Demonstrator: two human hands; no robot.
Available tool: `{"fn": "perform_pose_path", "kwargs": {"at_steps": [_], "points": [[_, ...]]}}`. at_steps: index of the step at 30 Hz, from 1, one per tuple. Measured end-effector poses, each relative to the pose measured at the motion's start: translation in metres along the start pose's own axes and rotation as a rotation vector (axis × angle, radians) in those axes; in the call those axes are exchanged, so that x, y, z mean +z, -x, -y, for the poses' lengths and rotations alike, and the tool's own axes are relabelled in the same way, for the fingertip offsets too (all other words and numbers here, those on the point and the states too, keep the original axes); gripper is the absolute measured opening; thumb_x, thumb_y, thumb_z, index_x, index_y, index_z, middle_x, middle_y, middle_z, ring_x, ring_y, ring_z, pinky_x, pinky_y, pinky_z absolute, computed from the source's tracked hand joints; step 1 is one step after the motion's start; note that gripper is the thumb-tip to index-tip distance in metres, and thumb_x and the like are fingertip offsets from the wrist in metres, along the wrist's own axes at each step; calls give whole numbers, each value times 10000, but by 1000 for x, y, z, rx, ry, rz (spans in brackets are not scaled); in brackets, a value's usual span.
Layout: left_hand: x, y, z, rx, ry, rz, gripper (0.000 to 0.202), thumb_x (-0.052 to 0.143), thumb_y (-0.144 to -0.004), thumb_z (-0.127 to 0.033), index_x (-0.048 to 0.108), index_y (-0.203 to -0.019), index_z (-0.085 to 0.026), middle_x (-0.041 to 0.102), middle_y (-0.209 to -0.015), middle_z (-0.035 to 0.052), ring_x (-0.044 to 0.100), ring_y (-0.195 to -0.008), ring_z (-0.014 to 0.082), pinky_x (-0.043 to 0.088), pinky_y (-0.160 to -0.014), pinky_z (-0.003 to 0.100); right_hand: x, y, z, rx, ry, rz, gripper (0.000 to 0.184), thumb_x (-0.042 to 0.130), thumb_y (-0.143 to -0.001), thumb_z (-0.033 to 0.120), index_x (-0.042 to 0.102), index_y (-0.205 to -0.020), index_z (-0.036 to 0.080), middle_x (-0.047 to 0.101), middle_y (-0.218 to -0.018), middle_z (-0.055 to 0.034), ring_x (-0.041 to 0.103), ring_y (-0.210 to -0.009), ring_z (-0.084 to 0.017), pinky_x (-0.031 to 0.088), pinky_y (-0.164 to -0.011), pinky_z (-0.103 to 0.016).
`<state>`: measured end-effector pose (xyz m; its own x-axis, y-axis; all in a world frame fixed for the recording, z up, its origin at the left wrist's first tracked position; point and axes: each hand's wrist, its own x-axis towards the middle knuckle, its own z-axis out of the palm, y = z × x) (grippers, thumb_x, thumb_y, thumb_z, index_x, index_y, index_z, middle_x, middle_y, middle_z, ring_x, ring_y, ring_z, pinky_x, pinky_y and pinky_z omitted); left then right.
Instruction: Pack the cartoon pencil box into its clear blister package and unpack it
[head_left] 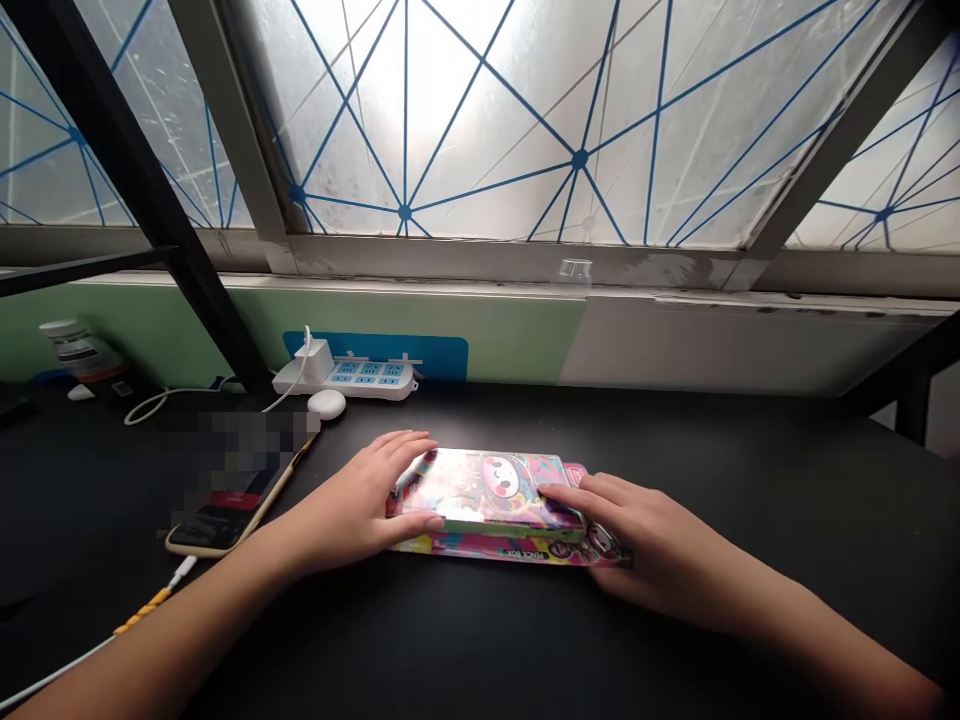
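A colourful cartoon-printed pencil box (491, 490) lies flat on the black desk (525, 640), resting on its pink card packaging (517, 551). My left hand (367, 500) grips the box's left end, thumb along the front edge and fingers over the top. My right hand (637, 535) holds the right end, fingers laid on the lid and the packaging's corner. Both hands are closed on the box.
A phone (225, 515) on a charging cable lies to the left of the box. A white power strip (349, 375) with a plugged charger, a small white case (326, 403) and a bottle (79, 350) stand along the back wall under the window.
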<state>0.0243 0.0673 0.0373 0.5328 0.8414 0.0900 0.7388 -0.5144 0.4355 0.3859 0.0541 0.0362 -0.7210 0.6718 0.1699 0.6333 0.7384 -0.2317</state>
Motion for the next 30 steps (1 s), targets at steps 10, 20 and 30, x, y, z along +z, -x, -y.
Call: {"fn": "perform_pose_path", "kwargs": {"at_steps": [10,20,30], "points": [[-1,1,-3,32,-57,2,715,725,-867,-503,451,-1474,-243,510,-1479,129,472,-1376,323,442,-1135,471,-5,-5,-20,181,-202,2,612,659,-914,492,453,-1462,311,523,-1421,-122,617,-1218,-290,546,-1010,-403],[8,-2,0,162,-112,-128,679,739,-846,-505,518,-1407,-192,582,-1371,159,519,-1276,337,455,-1086,497,10,-13,-49,204,-313,-53,767,656,-835,670,481,-1458,258,564,-1449,-146,544,-1323,-403,439,-1119,-560],[17,0,-8,312,-381,-364,807,793,-823,-450,433,-1490,-174,523,-1422,192,459,-1312,367,379,-1114,546,14,-16,-45,317,-491,-281,868,866,-692,553,499,-1427,275,602,-1355,-121,619,-1196,-341,501,-1068,-501]]}}
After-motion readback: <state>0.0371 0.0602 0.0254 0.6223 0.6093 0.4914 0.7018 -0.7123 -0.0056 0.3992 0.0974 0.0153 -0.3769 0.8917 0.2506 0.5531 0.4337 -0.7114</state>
